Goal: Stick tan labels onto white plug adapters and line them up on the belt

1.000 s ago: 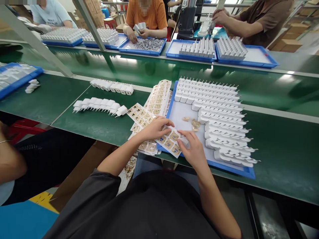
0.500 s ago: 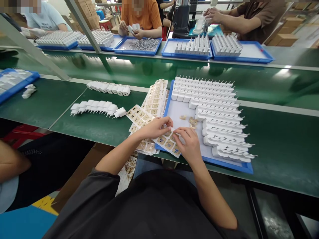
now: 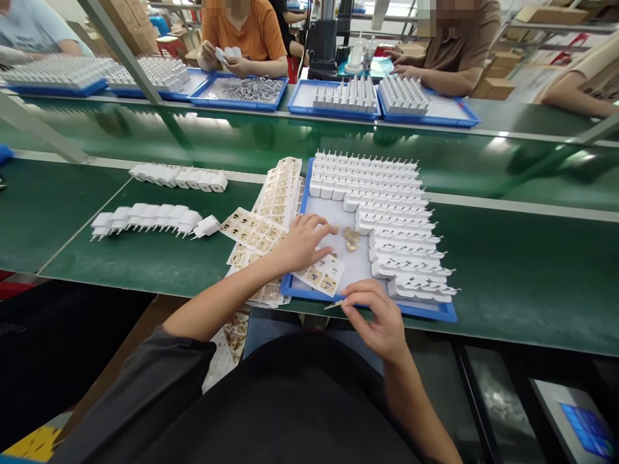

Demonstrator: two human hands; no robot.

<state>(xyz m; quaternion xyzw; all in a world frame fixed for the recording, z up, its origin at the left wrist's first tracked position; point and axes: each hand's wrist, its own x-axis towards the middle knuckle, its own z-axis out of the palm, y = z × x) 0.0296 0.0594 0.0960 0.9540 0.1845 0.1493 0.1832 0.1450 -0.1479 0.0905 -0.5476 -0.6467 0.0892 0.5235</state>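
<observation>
My left hand [image 3: 305,243] is over a sheet of die-cut stickers [image 3: 322,276], fingers spread and holding nothing; its fingertips point toward a small tan clump of peeled pieces [image 3: 351,239] in the blue tray [image 3: 338,212]. Beyond the tray's front edge, my right hand [image 3: 377,317] pinches a small thin piece, seemingly a sticker [image 3: 333,304], seen almost edge-on. Rows of white plug adapters [image 3: 387,222] with pins up fill the tray's right side. A pile of more sticker sheets [image 3: 278,193] lies left of the tray, one sheet [image 3: 251,229] set crosswise on top.
To the left, white plug adapters form a curved row [image 3: 145,218] and a farther row [image 3: 178,177] on the green table. Beyond the green belt [image 3: 232,138], co-workers sit behind blue trays [image 3: 239,90] of parts. A metal post [image 3: 120,48] slants up at the left.
My right hand has drawn back toward me from the sheet, now with a small piece in its pinch. My left hand has let go and spread its fingers. The view has shifted right.
</observation>
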